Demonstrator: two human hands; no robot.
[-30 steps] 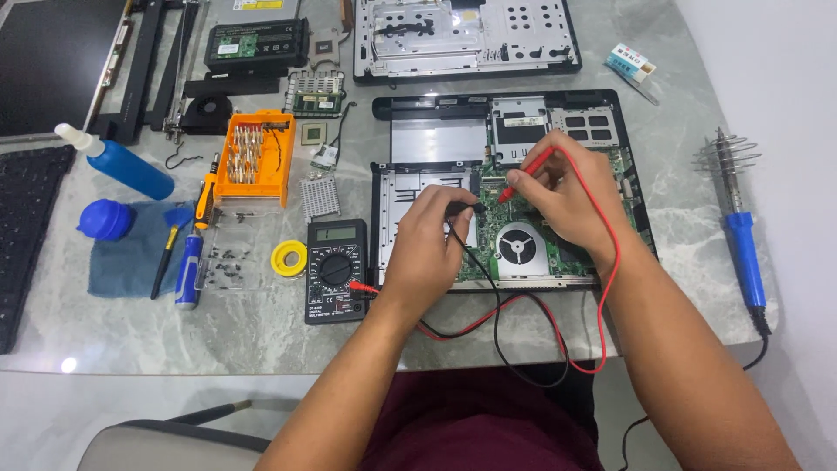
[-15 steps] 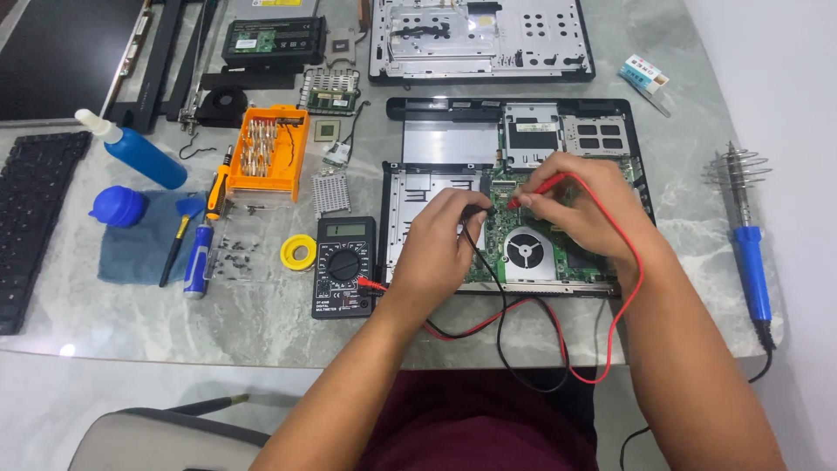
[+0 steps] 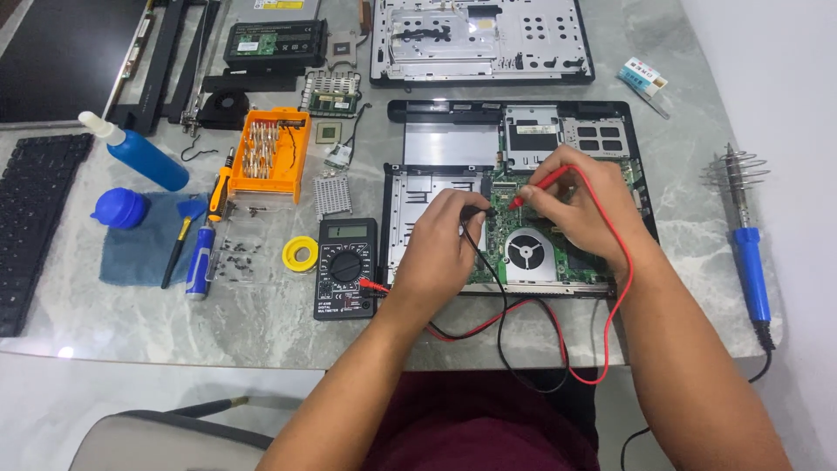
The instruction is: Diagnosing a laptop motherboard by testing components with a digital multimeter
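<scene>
Grey marble-look table (image 3: pixel 261 323), crowded. Open laptop base (image 3: pixel 523 139) right of middle, black multimeter (image 3: pixel 345 268) just beside its left edge. Yellow tape roll (image 3: pixel 301 254), loose screws (image 3: pixel 233 259) and orange screwdriver case (image 3: pixel 270 155) further left. Blue cloth (image 3: pixel 139 253), blue bottle (image 3: pixel 139 155) and black keyboard (image 3: pixel 35 218) at the left. Blue-handled soldering iron (image 3: pixel 748 253) far right. Grey laptop cover (image 3: pixel 479 39) at the back.

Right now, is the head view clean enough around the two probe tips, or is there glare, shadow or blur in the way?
Head view: sharp, evenly lit, no motion blur. The red probe in the right hand and the black probe in the left hand show clearly over the motherboard. Soft shadows under the hands; mild sheen on the marble table; the multimeter screen is too small to read.
</scene>
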